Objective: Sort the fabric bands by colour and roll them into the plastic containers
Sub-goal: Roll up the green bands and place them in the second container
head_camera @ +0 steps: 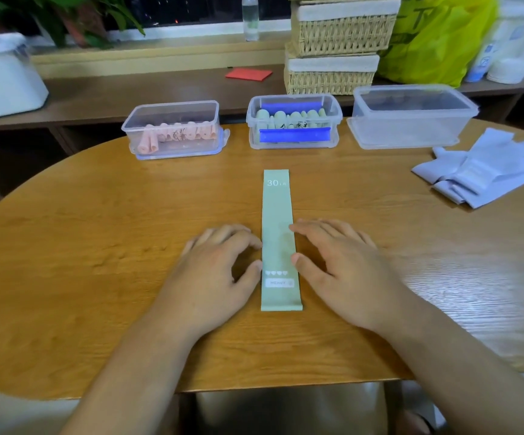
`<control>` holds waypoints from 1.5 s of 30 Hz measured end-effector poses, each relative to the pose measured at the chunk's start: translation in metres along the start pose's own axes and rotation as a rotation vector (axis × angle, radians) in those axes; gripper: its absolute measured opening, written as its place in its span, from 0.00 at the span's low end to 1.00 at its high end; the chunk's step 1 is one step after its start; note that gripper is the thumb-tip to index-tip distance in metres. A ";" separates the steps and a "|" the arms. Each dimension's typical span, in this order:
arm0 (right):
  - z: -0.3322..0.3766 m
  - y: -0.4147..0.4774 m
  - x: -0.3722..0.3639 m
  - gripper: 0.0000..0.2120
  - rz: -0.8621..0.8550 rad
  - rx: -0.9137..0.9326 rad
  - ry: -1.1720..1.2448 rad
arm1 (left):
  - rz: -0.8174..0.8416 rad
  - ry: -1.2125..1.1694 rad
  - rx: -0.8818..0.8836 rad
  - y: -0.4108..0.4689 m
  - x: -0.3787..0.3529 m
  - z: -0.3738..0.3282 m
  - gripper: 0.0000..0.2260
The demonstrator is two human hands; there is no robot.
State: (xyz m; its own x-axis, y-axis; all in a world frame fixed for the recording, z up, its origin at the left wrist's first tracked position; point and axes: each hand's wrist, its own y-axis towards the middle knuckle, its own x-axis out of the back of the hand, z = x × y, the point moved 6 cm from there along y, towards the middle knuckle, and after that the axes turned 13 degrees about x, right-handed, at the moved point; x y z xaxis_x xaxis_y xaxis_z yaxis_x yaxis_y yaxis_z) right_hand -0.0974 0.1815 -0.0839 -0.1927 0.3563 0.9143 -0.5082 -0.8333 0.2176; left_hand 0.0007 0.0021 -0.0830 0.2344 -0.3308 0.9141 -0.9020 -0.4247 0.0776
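On both sides of the flat green band (278, 233) on the worktop (97, 246), the left hand (215, 273) and right hand (340, 271) lie loosely spread, fingertips touching its edges, gripping nothing.

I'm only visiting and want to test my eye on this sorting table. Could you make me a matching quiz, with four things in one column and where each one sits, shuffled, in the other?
Things
1. pink bands
2. green band
3. pale lilac bands
4. red sheet

Places
A. in a loose pile near the right edge of the table
B. rolled up inside the left container
C. flat on the table between the left hand and the right hand
D. on the shelf behind the table

Pairs: 1-B, 2-C, 3-A, 4-D
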 end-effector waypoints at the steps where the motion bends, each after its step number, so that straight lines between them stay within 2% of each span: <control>1: 0.001 0.002 -0.002 0.25 0.018 0.005 0.001 | 0.001 -0.008 -0.004 0.000 0.000 0.000 0.14; 11: 0.000 0.004 -0.008 0.26 0.070 0.005 0.012 | -0.005 -0.013 -0.008 0.002 0.001 0.000 0.14; 18: -0.003 -0.005 0.007 0.18 -0.078 0.045 0.242 | 0.025 0.006 -0.029 0.000 0.002 -0.004 0.16; 23: 0.002 -0.007 0.010 0.13 -0.092 0.123 0.280 | 0.026 -0.004 -0.044 0.000 0.001 -0.004 0.17; 26: 0.009 -0.011 0.012 0.11 -0.056 0.222 0.339 | -0.024 -0.129 -0.093 -0.003 0.006 -0.007 0.12; 29: 0.017 -0.022 0.009 0.15 0.036 0.338 0.284 | -0.046 -0.279 -0.114 -0.009 0.011 -0.011 0.09; 32: 0.017 -0.026 0.005 0.19 0.054 0.359 0.215 | 0.068 -0.308 -0.142 -0.015 0.006 -0.014 0.12; 36: 0.014 -0.026 0.006 0.14 0.002 0.319 0.251 | 0.100 -0.212 -0.196 -0.015 0.005 -0.017 0.11; 42: 0.017 -0.024 0.008 0.08 -0.074 0.278 0.229 | 0.079 -0.287 -0.162 -0.017 0.007 -0.018 0.07; 45: 0.018 -0.022 0.007 0.05 -0.084 0.308 0.213 | 0.015 -0.252 -0.270 -0.021 0.013 -0.025 0.07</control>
State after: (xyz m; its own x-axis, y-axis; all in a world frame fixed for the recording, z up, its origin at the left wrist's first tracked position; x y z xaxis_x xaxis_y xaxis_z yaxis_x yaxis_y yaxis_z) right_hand -0.0721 0.1947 -0.0765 -0.3479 0.4819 0.8042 -0.2595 -0.8738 0.4113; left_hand 0.0142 0.0273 -0.0626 0.2725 -0.5470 0.7916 -0.9612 -0.1920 0.1982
